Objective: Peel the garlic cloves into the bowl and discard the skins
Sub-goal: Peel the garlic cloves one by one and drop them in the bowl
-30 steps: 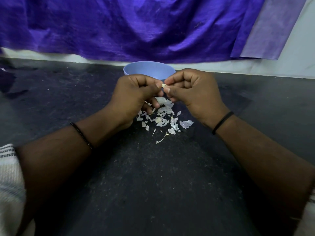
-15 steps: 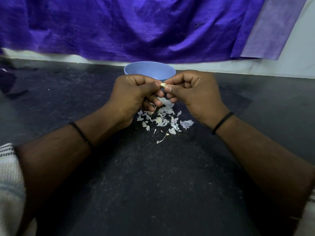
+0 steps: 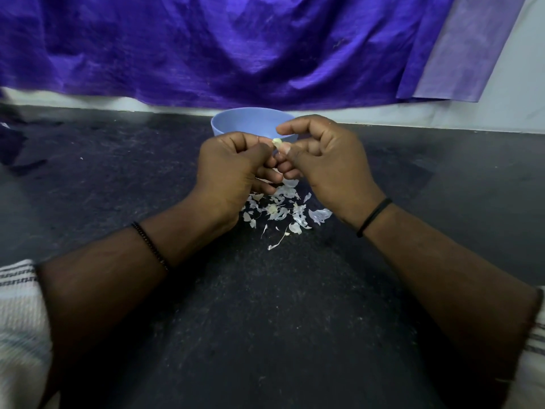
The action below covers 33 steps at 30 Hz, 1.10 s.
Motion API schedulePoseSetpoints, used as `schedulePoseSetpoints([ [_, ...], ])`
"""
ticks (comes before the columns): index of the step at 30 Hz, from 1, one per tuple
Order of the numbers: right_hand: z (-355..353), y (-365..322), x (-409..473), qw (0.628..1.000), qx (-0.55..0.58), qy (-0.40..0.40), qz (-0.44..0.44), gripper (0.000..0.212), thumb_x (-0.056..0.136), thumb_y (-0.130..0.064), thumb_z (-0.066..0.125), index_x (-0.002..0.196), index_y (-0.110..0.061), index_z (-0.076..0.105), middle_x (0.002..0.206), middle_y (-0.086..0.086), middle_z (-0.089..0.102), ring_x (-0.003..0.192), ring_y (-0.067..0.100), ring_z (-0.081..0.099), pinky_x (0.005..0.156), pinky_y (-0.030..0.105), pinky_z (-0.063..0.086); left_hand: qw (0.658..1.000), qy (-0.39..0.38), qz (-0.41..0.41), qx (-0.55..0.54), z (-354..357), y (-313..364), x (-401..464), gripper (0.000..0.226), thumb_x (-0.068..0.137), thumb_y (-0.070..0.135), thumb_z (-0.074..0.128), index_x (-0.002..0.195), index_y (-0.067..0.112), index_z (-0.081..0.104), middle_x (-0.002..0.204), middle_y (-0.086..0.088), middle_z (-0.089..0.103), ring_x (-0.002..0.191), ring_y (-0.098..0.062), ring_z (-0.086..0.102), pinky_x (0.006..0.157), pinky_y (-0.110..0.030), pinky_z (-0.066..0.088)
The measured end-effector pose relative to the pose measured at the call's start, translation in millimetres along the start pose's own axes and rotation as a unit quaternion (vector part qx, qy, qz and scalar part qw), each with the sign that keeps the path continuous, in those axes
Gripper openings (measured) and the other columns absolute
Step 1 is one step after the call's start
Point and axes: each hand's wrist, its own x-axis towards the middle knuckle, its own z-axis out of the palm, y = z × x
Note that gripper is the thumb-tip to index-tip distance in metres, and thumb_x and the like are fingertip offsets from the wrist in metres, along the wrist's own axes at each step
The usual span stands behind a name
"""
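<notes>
Papery garlic skins (image 3: 280, 212) already litter the dark tabletop (image 3: 265, 320), so several cloves look done; left hand (image 3: 233, 169) pinches a half-peeled garlic clove (image 3: 277, 142) near the blue bowl (image 3: 236, 125), right hand (image 3: 327, 163) picking at its skin, fingers curled

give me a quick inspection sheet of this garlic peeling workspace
surface: dark speckled counter, dusty.
job's things: garlic clove pinched between both hands; blue bowl behind them, contents hidden.
clutter: peeled skins scattered on the counter under the hands, none discarded yet.
hands: left hand pinches the clove, right hand pinches it too, index finger raised.
cables: nothing seen.
surroundings: purple cloth hanging over a pale wall; dark cloth scraps at the far left.
</notes>
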Motion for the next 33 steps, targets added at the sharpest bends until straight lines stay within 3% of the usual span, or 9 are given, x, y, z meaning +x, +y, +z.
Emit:
schedulePoseSetpoints([
  [6, 0.8, -0.9, -2.4, 0.999, -0.049, -0.011, -0.016, 0.018, 0.096, -0.008, 0.065, 0.110, -0.018, 0.070, 0.079, 0.003, 0.076, 0.075, 0.027, 0.073, 0.074, 0.045, 0.062, 1.000, -0.006, -0.001, 0.028, -0.5, 1.0, 0.3, 0.010, 0.095, 0.000, 0.059, 0.094, -0.008, 0.064, 0.078, -0.018, 0.063, 0.049, -0.015, 0.060, 0.041, -0.024, 0.049],
  [14, 0.2, -5.6, -4.6, 0.999, -0.040, -0.013, -0.009, 0.010, 0.094, -0.008, 0.067, 0.096, -0.017, 0.069, 0.077, 0.001, 0.076, 0.073, 0.012, 0.073, 0.066, 0.028, 0.059, 0.999, -0.010, -0.001, 0.035, 1.2, -1.7, 0.8, 0.007, 0.093, -0.001, 0.061, 0.093, -0.007, 0.063, 0.064, -0.006, 0.060, 0.048, -0.013, 0.059, 0.038, -0.024, 0.046],
  [22, 1.6, -5.6, -2.9, 1.000, -0.023, -0.007, 0.009, 0.012, 0.097, -0.009, 0.063, 0.096, -0.021, 0.065, 0.079, 0.002, 0.076, 0.076, 0.014, 0.074, 0.070, 0.033, 0.061, 0.999, -0.014, 0.008, 0.048, -0.2, -1.5, 0.6, 0.016, 0.095, 0.002, 0.060, 0.099, -0.013, 0.062, 0.076, -0.014, 0.063, 0.049, -0.014, 0.059, 0.039, -0.024, 0.047],
  [29, -0.9, -8.7, -2.1, 0.997, 0.070, 0.019, 0.035, 0.012, 0.099, -0.004, 0.057, 0.099, -0.015, 0.062, 0.090, 0.011, 0.075, 0.080, 0.020, 0.072, 0.070, 0.034, 0.060, 0.999, -0.006, 0.013, 0.049, -3.0, -2.6, 2.9, 0.009, 0.094, -0.002, 0.057, 0.088, 0.001, 0.063, 0.061, -0.001, 0.062, 0.048, -0.015, 0.059, 0.039, -0.025, 0.047],
  [33, -4.7, -7.7, 0.1, 0.991, 0.119, 0.023, 0.056, 0.012, 0.097, -0.002, 0.060, 0.103, -0.010, 0.067, 0.091, 0.008, 0.070, 0.078, 0.016, 0.064, 0.067, 0.027, 0.057, 0.997, -0.005, 0.021, 0.079, -3.8, -2.7, 2.0, 0.010, 0.095, 0.002, 0.058, 0.086, 0.004, 0.062, 0.066, -0.005, 0.058, 0.048, -0.016, 0.060, 0.037, -0.025, 0.045],
])
